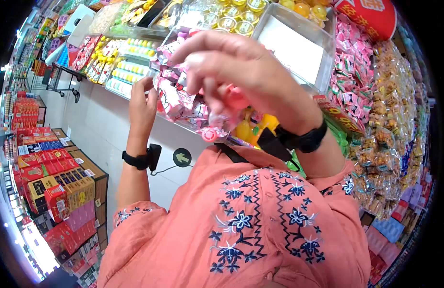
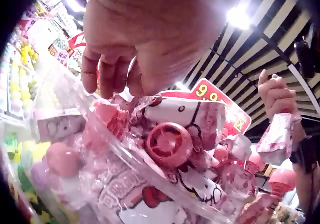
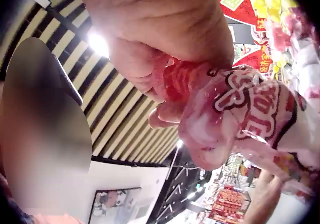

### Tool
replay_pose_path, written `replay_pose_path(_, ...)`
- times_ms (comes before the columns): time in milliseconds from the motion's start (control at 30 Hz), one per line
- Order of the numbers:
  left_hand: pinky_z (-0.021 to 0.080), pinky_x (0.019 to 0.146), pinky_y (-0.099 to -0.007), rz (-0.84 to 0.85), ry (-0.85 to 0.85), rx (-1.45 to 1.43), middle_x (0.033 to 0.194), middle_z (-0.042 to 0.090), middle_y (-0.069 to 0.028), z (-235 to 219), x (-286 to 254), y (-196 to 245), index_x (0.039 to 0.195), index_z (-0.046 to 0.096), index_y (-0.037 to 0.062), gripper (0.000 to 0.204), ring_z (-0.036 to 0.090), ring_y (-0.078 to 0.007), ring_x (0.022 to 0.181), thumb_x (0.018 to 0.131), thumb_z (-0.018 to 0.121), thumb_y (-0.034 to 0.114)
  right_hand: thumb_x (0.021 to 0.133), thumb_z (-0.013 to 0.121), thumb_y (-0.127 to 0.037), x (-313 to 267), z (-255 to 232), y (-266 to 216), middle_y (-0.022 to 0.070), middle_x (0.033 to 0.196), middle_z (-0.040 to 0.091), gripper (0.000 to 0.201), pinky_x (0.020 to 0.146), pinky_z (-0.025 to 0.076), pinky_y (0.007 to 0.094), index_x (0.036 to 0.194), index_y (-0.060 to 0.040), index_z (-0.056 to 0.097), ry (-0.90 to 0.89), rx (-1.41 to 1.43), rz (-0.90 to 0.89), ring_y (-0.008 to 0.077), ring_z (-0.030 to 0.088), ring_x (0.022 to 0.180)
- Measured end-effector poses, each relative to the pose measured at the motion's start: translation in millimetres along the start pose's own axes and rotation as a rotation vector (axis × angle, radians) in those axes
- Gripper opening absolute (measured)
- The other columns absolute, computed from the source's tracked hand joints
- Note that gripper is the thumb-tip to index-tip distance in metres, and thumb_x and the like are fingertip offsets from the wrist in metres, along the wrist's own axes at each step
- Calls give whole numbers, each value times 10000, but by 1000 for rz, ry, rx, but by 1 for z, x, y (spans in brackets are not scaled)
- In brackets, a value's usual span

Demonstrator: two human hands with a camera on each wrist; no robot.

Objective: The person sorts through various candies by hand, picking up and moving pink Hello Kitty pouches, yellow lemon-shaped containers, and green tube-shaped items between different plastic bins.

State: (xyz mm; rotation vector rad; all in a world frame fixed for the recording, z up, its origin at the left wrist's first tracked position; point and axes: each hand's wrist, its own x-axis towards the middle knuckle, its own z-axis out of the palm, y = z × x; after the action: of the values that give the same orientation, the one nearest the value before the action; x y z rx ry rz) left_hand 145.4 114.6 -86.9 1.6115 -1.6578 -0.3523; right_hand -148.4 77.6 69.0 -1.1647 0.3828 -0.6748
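My right hand (image 1: 241,62) is raised over the candy bin and grips a pink-and-white wrapped candy packet (image 3: 250,108) by its red-pink end (image 3: 182,81). Dark-outlined lettering shows on its clear wrapper. My left hand (image 1: 142,108) is at the bin's left edge, its fingers loosely bent and pointing down close over the packets in the left wrist view. Below it lie similar packets (image 2: 140,189) with a white cat print, and a round pink fan-like piece (image 2: 169,145). A clear plastic wall (image 2: 145,169) crosses in front of them.
Trays of yellow cups (image 1: 234,19) and yellow-topped sweets (image 1: 128,72) lie beyond. A clear bin with a white sheet (image 1: 291,45) stands at the back right, beside pink packets (image 1: 349,72). Stacked gift boxes (image 1: 58,187) line the left, across the tiled floor (image 1: 94,113).
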Motion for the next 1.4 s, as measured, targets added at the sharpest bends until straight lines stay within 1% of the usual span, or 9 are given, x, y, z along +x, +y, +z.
replay_pose_path(100, 513, 850, -350, -102, 15, -63, 1090, 602, -161, -1, -14, 11, 1177, 571, -29, 271, 612, -256, 1010, 925, 561, 70, 988, 531, -185, 11, 11, 20, 36, 842, 662, 232, 482, 459, 189, 1162, -50, 604, -73, -207, 42, 54, 576, 560)
replay_pose_path(267, 479, 910, -357, -66, 60, -59, 1133, 600, -140, 3, -25, 39, 1174, 576, -26, 259, 585, -251, 1075, 932, 561, 67, 958, 557, -127, 12, -2, 51, 10, 829, 639, 188, 643, 482, 248, 1101, -28, 630, -70, -573, -312, 72, 590, 715)
replay_pose_path(367, 469, 922, -348, -52, 69, -22, 1148, 603, -135, 8, -29, 50, 1174, 578, -23, 248, 581, -242, 1076, 945, 556, 67, 968, 572, -132, 0, -20, 20, 10, 837, 646, 179, 668, 507, 232, 1104, -32, 631, 68, -408, -182, 71, 620, 734)
replay_pose_path(467, 463, 925, -344, -95, 78, -76, 1156, 607, -131, 10, -30, 44, 1179, 578, -22, 246, 583, -231, 1057, 955, 556, 75, 993, 578, -180, -6, -83, 5, 42, 915, 672, 215, 688, 532, 232, 1129, -23, 635, 370, -401, -295, 92, 658, 743)
replay_pose_path(633, 466, 905, -317, -198, 95, -188, 1154, 609, -108, 7, -25, 39, 1189, 576, -22, 250, 580, -184, 1014, 962, 556, 82, 896, 655, -255, -11, -241, 69, 49, 952, 677, 330, 726, 519, 272, 1114, -9, 636, 703, -1016, 70, 122, 640, 835)
replay_pose_path(800, 454, 940, -291, -107, 29, -125, 1184, 590, -78, 8, -18, 32, 1251, 549, -14, 284, 564, -153, 1062, 1014, 528, 140, 772, 706, -358, -11, -282, 129, 254, 1065, 676, 522, 889, 510, 424, 1132, 15, 648, 587, -1330, 327, 390, 651, 1002)
replay_pose_path(933, 454, 930, -306, -137, 53, -157, 1171, 598, -85, 12, -15, 27, 1224, 566, -14, 267, 565, -163, 1032, 995, 540, 119, 783, 710, -352, 3, -288, 141, 245, 1036, 671, 435, 866, 507, 447, 1032, 0, 654, 552, -1352, 391, 406, 637, 996)
replay_pose_path(1167, 439, 958, -317, -157, 58, -187, 1168, 609, -83, 11, -11, 34, 1214, 575, -13, 258, 560, -171, 1070, 997, 530, 120, 778, 723, -309, 16, -282, 140, 185, 1022, 683, 388, 848, 509, 414, 1054, -46, 656, 546, -1455, 478, 365, 640, 982)
replay_pose_path(1400, 414, 1012, -305, -147, 68, -175, 1195, 592, -83, 4, -13, 29, 1228, 552, -19, 261, 547, -158, 1120, 1032, 503, 146, 779, 708, -209, -11, -299, 124, 113, 831, 662, 270, 667, 507, 332, 972, -33, 641, 678, -1107, 198, 192, 635, 741)
